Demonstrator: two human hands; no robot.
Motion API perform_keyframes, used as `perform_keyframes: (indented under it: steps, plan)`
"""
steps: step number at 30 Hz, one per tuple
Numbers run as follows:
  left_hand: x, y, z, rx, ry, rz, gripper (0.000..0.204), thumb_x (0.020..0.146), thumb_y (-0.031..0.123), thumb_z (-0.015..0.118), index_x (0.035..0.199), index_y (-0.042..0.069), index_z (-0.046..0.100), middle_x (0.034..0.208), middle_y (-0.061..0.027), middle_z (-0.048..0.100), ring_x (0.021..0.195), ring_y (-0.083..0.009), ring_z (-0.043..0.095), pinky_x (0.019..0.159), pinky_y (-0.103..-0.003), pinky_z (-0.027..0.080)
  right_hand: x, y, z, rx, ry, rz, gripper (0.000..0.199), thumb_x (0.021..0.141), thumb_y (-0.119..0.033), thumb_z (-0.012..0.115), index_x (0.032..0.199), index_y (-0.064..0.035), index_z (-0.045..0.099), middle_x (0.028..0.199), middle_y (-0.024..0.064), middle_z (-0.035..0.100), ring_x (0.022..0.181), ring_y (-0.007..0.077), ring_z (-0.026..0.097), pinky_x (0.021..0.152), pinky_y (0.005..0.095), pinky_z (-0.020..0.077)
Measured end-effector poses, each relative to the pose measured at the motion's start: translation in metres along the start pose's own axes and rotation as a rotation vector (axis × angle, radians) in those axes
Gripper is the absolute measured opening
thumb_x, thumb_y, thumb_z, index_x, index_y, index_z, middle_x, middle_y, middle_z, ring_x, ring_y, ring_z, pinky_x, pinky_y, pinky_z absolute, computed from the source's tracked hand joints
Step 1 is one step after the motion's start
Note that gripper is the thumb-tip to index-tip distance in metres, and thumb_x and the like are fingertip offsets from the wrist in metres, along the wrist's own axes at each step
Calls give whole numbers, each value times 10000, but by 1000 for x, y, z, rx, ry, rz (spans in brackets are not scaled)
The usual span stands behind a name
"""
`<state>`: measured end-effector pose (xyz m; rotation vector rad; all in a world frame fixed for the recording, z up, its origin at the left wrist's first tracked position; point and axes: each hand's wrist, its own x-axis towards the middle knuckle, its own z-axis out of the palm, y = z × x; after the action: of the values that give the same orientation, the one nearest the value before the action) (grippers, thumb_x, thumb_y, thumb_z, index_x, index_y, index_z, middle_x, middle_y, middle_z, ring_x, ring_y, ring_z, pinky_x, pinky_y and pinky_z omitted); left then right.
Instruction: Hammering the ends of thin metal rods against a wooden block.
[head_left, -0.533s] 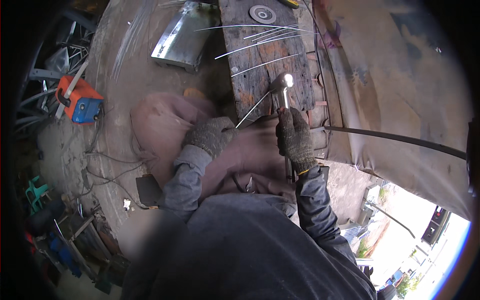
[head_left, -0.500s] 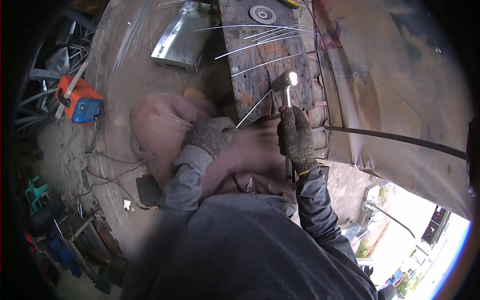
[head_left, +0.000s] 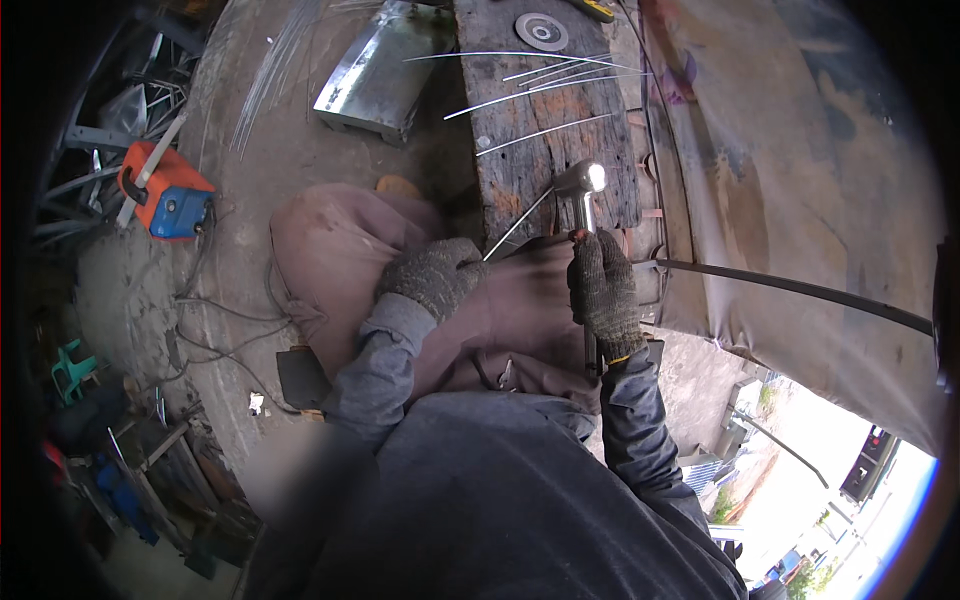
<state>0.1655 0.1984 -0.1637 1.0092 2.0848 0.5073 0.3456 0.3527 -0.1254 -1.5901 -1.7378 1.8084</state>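
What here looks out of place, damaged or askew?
Nothing is plainly wrong. The wooden bench is worn and cracked, and the thin metal rods lie loose at differing angles. The left hand holds one rod; the right hand grips a hammer.

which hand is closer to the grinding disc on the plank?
Right. The right hand grips a hammer at the plank's near end, almost straight below the grinding disc. The left hand holds a thin rod, lower and further left.

Both gloved hands (head_left: 437,275) (head_left: 604,290) fisted, forearms raised.
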Motion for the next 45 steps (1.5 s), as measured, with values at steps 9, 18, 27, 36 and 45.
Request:
perform_keyframes:
  steps: [9,18,27,36,45]
  plan:
    - [1,-3,2,-20,-8,30,255,940,368,598,1060,166,696,1083,-133,708,1014,-388,658,870,-480,522,-7,5,2,45,-40,-27,229,1072,-321,532,1134,-133,648,609,-75,487,442,24,425,377,228,335]
    - [0,4,-4,19,-20,0,270,949,386,589,1074,170,692,1081,-131,709,1010,-389,660,869,-491,520,-23,1,8,168,-34,-28,224,1055,-325,570,1105,-120,644,607,-61,511,443,31,448,382,234,350]
    - [-9,6,5,-157,126,42,222,950,291,658,1084,116,683,1043,-128,716,952,-314,699,835,-423,546,-8,9,9,179,83,-83,318,1066,-416,515,1153,-119,588,593,-66,438,418,40,401,359,246,337]
    - [-44,63,-18,-450,508,342,236,887,84,766,1099,22,683,996,-96,713,874,-153,691,768,-308,562,15,13,-21,351,85,55,447,1049,-512,487,1180,-95,582,559,-39,414,365,97,392,331,261,341]
    - [-22,113,-23,-772,432,515,359,879,35,773,1203,3,623,1028,-79,700,899,-140,682,798,-277,556,21,33,-9,432,21,6,225,1091,-346,481,1034,-155,586,566,-44,437,391,85,403,350,274,341]
